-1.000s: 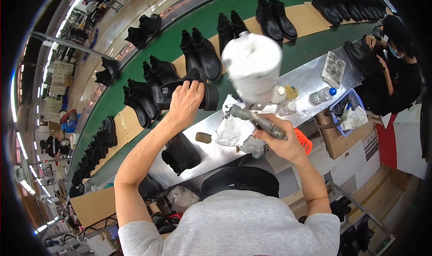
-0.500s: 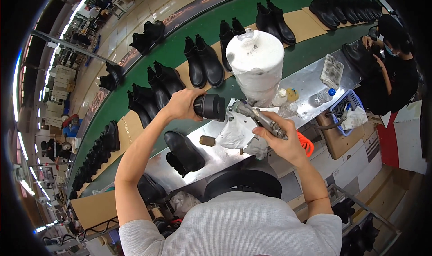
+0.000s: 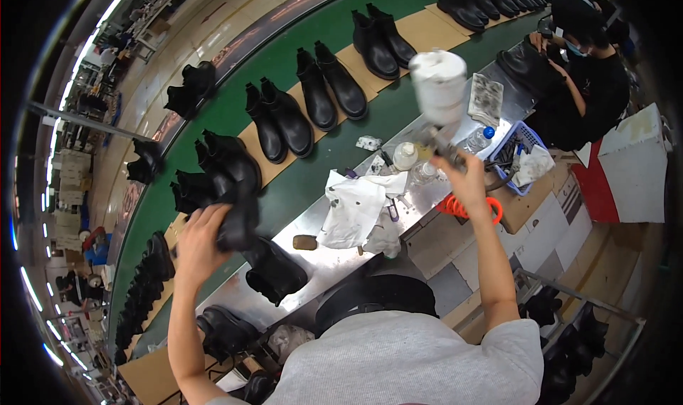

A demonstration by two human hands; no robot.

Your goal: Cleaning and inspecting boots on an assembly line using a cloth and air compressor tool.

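Above the bench (image 3: 334, 259), our left hand (image 3: 199, 241) grips a black boot (image 3: 238, 213) while our right hand (image 3: 466, 181) holds the spray gun (image 3: 437, 99) raised beyond it; we judge a steady, turned boot coats evenly.

A single wide fisheye view, worn on the person's head, looks steeply down over the dark cap and grey shoulders at the bottom centre. Both forearms rise from the lower edge toward the metal table (image 3: 334, 252), which lies close below. The green conveyor belt (image 3: 334, 145) with black boots (image 3: 284, 117) arcs beyond it, bent by the lens. A seated co-worker (image 3: 590, 85) sits at the upper right rim
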